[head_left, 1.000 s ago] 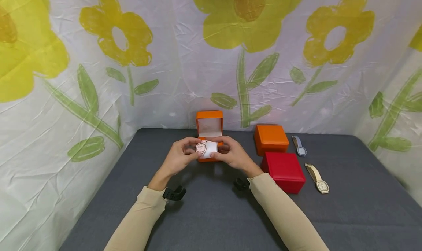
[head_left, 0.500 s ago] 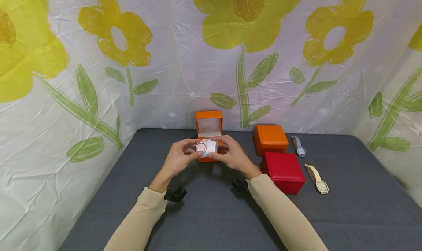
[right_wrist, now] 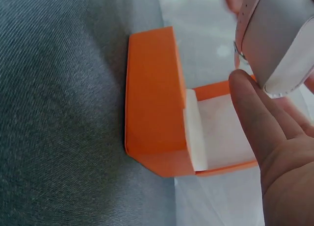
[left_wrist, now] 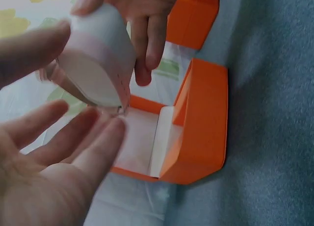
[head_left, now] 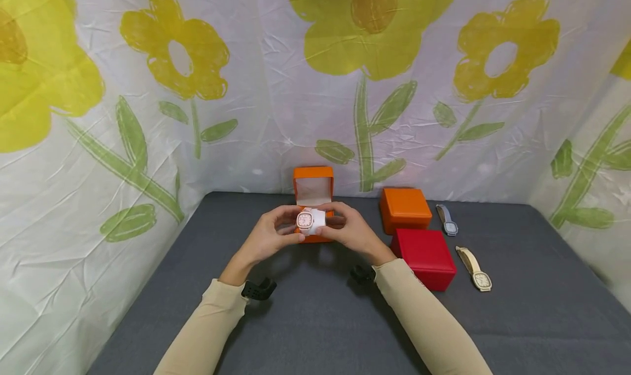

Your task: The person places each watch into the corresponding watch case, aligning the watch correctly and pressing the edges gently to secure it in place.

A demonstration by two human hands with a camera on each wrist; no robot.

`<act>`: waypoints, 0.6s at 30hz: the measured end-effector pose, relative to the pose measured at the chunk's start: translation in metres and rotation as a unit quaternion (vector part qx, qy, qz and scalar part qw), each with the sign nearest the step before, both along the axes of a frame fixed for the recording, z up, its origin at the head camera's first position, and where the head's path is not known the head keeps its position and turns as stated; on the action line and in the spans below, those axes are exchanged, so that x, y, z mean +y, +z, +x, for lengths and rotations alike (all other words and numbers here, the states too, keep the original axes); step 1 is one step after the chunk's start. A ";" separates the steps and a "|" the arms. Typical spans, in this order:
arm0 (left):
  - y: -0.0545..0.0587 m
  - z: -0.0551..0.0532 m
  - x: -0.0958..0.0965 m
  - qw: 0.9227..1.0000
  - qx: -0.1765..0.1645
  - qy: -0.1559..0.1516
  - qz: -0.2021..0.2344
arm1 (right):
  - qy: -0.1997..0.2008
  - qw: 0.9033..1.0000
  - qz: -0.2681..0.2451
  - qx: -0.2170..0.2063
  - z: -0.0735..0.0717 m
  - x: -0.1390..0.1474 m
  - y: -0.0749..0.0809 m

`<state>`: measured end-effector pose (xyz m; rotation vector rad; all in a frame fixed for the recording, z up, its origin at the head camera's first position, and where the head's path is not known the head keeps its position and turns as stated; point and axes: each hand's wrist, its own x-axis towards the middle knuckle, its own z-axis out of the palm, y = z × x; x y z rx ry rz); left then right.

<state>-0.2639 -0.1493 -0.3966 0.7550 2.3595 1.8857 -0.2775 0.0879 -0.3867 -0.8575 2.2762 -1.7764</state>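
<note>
A white cushion (head_left: 318,221) bears a watch with a pink dial (head_left: 304,220), its strap wrapped round one end. My right hand (head_left: 347,228) grips the cushion's right end between thumb and fingers. On the other side my left hand (head_left: 268,232) has its thumb and fingers spread around the watch. In the left wrist view the left fingers (left_wrist: 98,142) lie fairly straight, close to the strap's buckle; whether they touch is blurred. Just behind the hands stands an open orange watch box (head_left: 313,184) with a pale lining, its base partly hidden by them.
Right of the hands are a closed orange box (head_left: 405,208) and a closed red box (head_left: 425,257). Further right lie a blue-grey watch (head_left: 447,220) and a cream watch (head_left: 475,271). A flowered curtain (head_left: 266,117) hangs along the dark table's (head_left: 315,320) back edge.
The watch on the cushion has shifted slightly right and turned to face more forward. My left thumb has slid from the watch to just below it. The right hand keeps its grip.
</note>
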 end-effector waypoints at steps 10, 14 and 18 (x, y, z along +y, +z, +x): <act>0.000 -0.001 -0.007 0.998 -0.049 -0.020 -0.042 | 0.053 0.998 -0.021 0.009 -0.011 0.002 -0.014; 0.011 0.006 -0.005 0.997 -0.051 -0.028 -0.049 | 0.061 0.998 -0.030 0.012 -0.018 0.002 -0.025; 0.017 0.010 -0.003 0.997 -0.055 -0.028 -0.049 | 0.067 0.997 -0.032 0.015 -0.019 0.002 -0.025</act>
